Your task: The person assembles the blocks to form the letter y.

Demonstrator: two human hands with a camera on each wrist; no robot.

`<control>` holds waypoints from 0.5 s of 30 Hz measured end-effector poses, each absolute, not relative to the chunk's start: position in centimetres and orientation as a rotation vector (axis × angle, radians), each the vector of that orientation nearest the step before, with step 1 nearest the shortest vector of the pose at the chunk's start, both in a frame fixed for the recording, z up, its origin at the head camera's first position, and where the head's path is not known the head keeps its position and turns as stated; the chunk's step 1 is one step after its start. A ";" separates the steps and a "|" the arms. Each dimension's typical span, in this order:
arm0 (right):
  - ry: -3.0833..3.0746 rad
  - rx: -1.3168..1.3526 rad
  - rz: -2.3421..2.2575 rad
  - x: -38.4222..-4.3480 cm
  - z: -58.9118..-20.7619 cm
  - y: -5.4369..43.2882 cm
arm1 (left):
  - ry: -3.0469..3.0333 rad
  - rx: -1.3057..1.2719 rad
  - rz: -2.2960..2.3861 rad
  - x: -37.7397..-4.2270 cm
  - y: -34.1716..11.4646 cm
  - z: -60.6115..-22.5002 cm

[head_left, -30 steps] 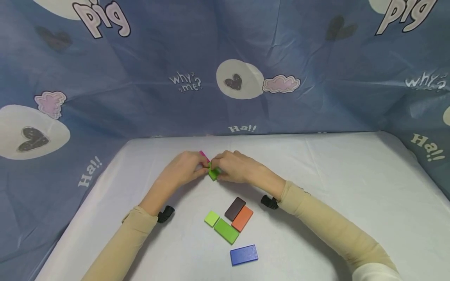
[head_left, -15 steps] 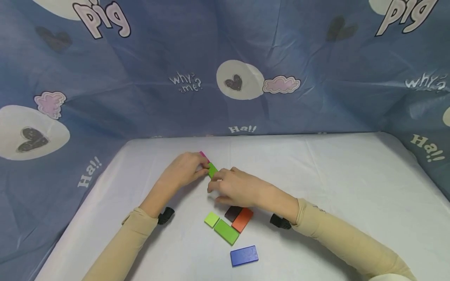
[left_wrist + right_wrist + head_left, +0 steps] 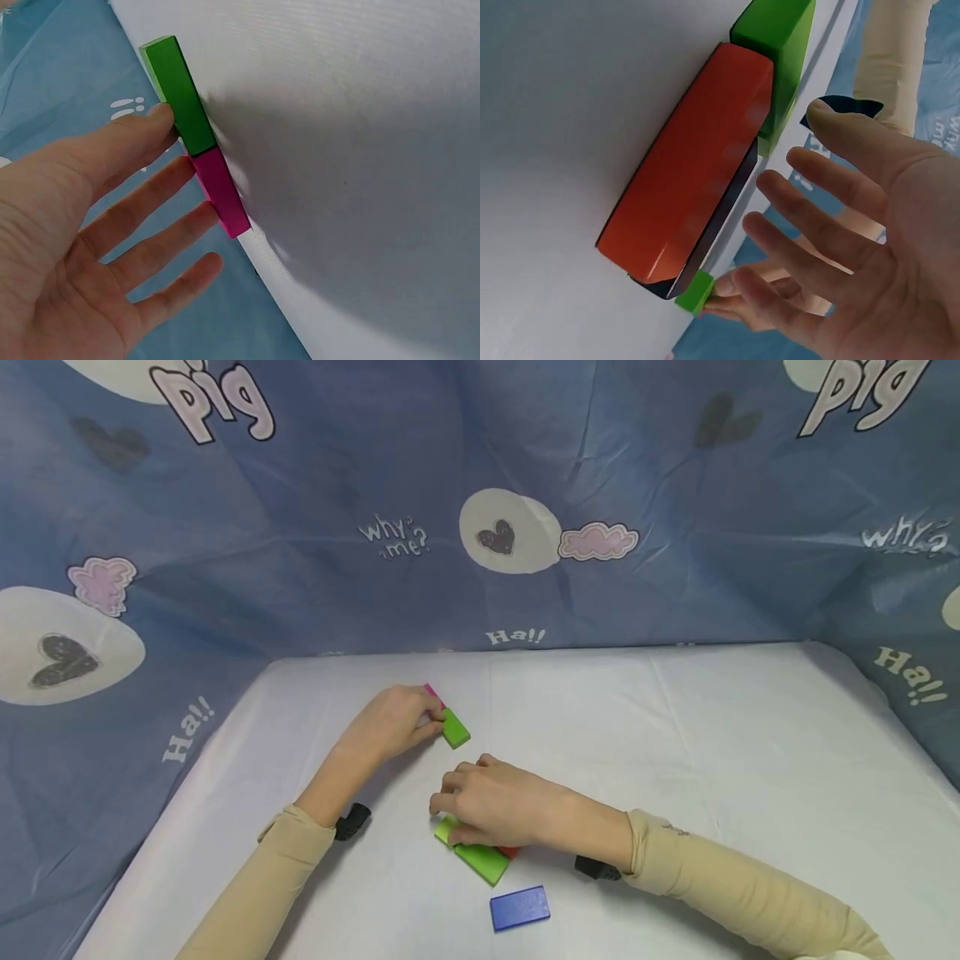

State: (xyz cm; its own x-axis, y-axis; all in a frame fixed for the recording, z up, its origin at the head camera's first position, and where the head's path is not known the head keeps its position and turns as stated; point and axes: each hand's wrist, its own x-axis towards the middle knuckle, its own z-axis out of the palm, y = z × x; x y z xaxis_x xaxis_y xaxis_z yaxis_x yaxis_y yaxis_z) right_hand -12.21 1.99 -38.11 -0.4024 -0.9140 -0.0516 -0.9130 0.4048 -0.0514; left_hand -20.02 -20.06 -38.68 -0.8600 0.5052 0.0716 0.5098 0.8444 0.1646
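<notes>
left hand: fingers loosely extended, nothing gripped. in the left wrist view its thumb is laid against the side of the far green block, and two fingertips are rested against the pink block. these two blocks are set end to end, touching, on the white surface; the green one is placed nearer the person.

right hand: opened wide, fingers spread and slightly bent, nothing held. it is poised over the nearer group, and in the right wrist view its fingertips are seen apart from the blocks. in that group the orange block is laid alongside the dark brown block, and the near green block is set across their ends. the lime block is partly covered by the right thumb in the head view.

the blue block is located nearest the person, apart from the group. the surface is backed by a printed blue cloth.
</notes>
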 end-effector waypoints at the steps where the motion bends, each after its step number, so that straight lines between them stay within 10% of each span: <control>1: 2.575 -1.680 -0.010 -12.1 -38.2 1.9 | -2.992 -0.823 -0.279 -20.0 -20.1 -38.7; 15: 2.650 -1.692 0.135 -11.1 -38.5 0.9 | -2.996 -0.815 -0.288 -19.9 -20.1 -38.6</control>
State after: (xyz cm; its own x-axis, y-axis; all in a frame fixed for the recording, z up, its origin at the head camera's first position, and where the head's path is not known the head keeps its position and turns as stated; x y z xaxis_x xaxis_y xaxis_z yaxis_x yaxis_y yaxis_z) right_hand -11.07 0.87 -38.48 -0.4216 -0.9058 -0.0418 -0.9054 0.4179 0.0751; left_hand -19.88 -20.08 -38.64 -0.8631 0.5001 0.0712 0.5045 0.8462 0.1714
